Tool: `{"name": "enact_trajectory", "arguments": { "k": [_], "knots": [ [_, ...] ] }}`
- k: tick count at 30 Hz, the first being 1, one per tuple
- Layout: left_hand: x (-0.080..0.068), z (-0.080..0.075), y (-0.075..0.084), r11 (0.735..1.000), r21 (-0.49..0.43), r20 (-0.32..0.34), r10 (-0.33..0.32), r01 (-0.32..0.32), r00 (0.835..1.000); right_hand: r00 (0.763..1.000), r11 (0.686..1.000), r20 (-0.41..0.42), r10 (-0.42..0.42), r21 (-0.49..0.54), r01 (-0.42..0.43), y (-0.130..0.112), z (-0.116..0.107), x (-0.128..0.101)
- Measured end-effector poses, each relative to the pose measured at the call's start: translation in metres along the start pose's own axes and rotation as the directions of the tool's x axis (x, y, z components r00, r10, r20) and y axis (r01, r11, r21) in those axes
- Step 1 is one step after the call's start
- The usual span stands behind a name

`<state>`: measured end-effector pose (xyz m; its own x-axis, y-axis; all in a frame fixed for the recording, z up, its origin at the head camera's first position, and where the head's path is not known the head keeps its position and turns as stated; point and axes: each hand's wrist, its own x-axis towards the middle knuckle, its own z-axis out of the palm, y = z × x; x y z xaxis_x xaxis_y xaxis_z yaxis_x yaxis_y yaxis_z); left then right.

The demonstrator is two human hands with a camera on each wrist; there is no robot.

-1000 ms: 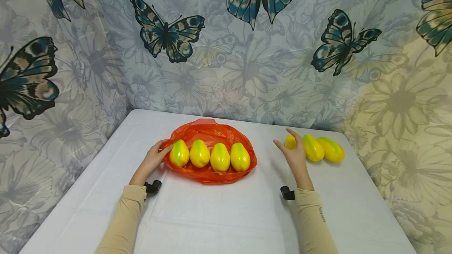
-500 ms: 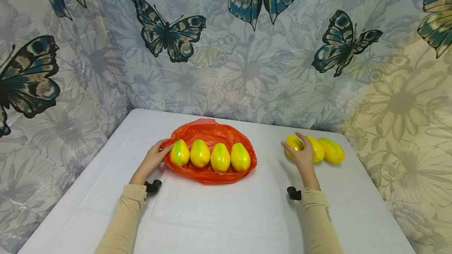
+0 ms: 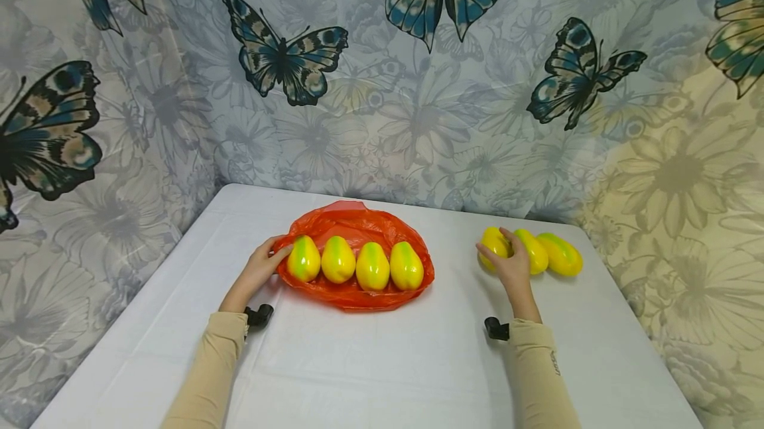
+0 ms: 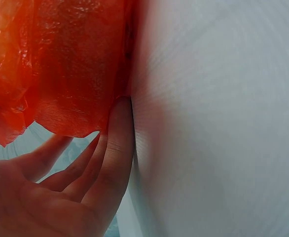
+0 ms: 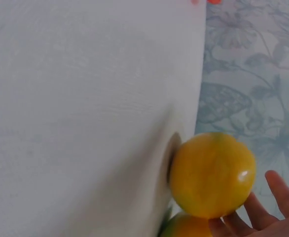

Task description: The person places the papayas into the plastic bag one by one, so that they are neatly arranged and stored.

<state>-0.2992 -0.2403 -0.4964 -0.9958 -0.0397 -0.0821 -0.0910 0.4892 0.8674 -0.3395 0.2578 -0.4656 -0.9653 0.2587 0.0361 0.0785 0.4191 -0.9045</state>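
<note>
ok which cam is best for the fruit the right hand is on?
Right wrist: the leftmost loose fruit fills the frame, fingertips beside it. Head shows it small, partly behind the right hand. Left wrist shows none of it.

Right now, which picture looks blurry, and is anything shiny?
The left wrist view is soft and too close: the red bag and the left hand fill it, tinting the cloth reddish. The right wrist view is slightly blurred, with a white glint on the yellow fruit. The head view is sharp, though its edges bend.

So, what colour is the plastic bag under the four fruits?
The plastic bag is orange-red and slightly translucent; the head view shows it best.
</note>
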Motion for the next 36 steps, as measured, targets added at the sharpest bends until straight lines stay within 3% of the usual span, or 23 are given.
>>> {"name": "enact_trajectory", "arguments": {
  "k": [20, 32, 36],
  "knots": [
    [-0.001, 0.001, -0.001, 1.0, -0.019, 0.005, -0.004, 0.004, 1.0, 0.998, 0.999, 0.046, -0.052, 0.017, 0.051, 0.007, 0.01, -0.002],
    [-0.001, 0.001, -0.001, 1.0, -0.031, 0.004, -0.004, 0.004, 1.0, 0.999, 0.999, 0.027, -0.043, -0.004, 0.044, 0.006, 0.02, -0.005],
    [-0.002, 0.001, 0.0, 1.0, -0.029, 0.008, -0.002, 0.002, 1.0, 0.997, 0.997, 0.01, -0.075, -0.011, 0.075, 0.006, 0.024, -0.006]
  ]
}}
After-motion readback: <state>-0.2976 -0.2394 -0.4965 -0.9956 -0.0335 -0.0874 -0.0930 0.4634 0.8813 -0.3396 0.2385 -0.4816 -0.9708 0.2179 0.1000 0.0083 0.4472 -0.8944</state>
